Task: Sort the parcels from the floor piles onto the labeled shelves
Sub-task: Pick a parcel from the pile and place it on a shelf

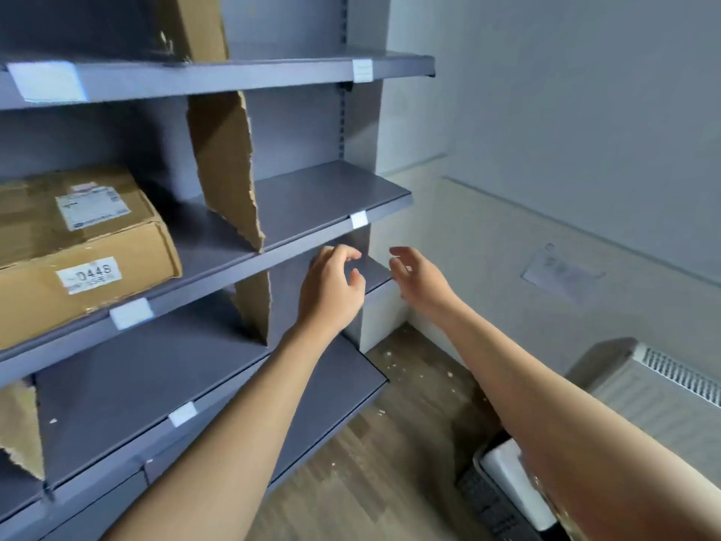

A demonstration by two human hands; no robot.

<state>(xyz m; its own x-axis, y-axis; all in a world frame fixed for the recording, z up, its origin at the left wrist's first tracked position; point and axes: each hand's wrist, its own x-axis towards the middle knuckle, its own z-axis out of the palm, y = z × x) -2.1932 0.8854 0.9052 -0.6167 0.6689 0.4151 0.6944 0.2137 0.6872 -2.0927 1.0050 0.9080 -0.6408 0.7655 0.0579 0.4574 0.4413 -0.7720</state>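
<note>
A grey metal shelf unit (331,197) fills the left of the view, its front edges carrying small white labels (359,219). One brown cardboard parcel (78,244) marked 0448 lies on the middle shelf at the left. My left hand (331,283) and my right hand (417,279) are stretched out side by side at the right end of the shelves, just below the middle shelf's edge. Both hands hold nothing, with fingers loosely curled and apart. No parcel is between them.
Torn cardboard dividers (226,165) stand upright between the shelf bays. A wooden floor (382,443) with white specks lies below. At the right a grey heater-like unit (655,388) and a dark crate (503,497) holding a white item stand by the wall.
</note>
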